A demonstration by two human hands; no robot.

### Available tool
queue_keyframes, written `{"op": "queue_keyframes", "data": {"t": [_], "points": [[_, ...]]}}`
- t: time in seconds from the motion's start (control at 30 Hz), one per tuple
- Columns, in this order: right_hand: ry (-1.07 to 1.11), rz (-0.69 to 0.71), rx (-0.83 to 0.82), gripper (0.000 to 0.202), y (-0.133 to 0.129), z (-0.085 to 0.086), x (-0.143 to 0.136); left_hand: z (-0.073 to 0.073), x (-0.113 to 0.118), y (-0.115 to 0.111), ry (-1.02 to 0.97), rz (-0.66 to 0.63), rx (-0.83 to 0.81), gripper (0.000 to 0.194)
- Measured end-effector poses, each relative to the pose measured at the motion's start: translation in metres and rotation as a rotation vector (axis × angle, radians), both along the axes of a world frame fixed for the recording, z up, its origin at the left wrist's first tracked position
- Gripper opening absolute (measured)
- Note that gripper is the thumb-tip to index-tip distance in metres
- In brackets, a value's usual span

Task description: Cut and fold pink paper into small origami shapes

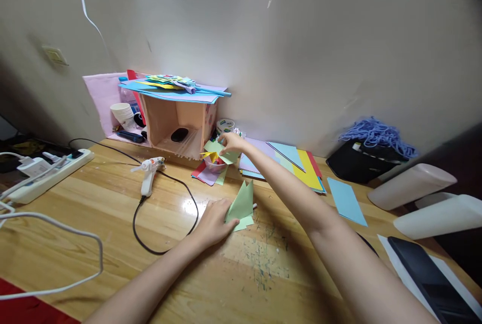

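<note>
Near the middle of the wooden table, my left hand (217, 221) is closed on a folded light green paper (241, 203), its thumb over the lower edge. Pointed corners of that paper stick up, and a flat green piece shows beneath it. Farther back, my right hand (230, 143) reaches over a small clear bowl (215, 165) with its fingers bent onto a pale green paper piece (228, 156). A yellow folded paper (211, 156) lies at the bowl's rim beside those fingers. Red, purple and green paper pieces lie under and around the bowl.
A white glue gun (149, 176) with a looping black cord stands left of my left hand. Behind are an open box (160, 118) topped with papers and a stack of coloured sheets (309, 173). A blue sheet (347, 201), white rolls and a phone (437, 279) lie right.
</note>
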State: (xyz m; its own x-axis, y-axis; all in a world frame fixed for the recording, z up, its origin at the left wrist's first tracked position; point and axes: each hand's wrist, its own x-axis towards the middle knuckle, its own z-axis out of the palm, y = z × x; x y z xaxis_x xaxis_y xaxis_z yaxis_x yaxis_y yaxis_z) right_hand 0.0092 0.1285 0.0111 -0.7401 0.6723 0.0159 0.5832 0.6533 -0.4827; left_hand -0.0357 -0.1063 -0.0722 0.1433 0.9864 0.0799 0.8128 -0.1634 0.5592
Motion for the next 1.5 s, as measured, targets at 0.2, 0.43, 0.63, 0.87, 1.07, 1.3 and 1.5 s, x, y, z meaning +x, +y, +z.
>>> {"op": "queue_keyframes", "data": {"t": [0.2,0.43,0.63,0.87,1.07,1.3,1.5], "points": [[-0.117,-0.020,-0.005,0.035,-0.002,0.000,-0.004,-0.001,0.000,-0.001,-0.001,-0.007,0.014,0.020],[-0.103,-0.042,-0.118,0.023,0.001,0.009,0.001,-0.002,-0.001,0.000,0.030,-0.002,0.026,0.018],[0.141,-0.070,-0.152,0.030,-0.003,0.022,0.028,-0.001,0.000,-0.001,0.014,-0.009,0.027,0.020],[0.634,-0.016,-0.419,0.035,-0.008,0.004,0.050,0.001,0.000,-0.002,0.023,-0.009,0.006,0.021],[0.669,-0.025,-0.397,0.047,-0.016,0.000,0.056,-0.001,0.000,-0.001,0.024,-0.011,-0.001,0.021],[0.331,0.100,-0.125,0.033,-0.035,-0.006,0.098,0.002,0.000,-0.001,0.031,-0.031,0.012,0.021],[0.021,0.281,-0.108,0.031,-0.045,-0.045,0.099,0.003,0.000,-0.001,0.039,-0.048,0.023,0.020]]}}
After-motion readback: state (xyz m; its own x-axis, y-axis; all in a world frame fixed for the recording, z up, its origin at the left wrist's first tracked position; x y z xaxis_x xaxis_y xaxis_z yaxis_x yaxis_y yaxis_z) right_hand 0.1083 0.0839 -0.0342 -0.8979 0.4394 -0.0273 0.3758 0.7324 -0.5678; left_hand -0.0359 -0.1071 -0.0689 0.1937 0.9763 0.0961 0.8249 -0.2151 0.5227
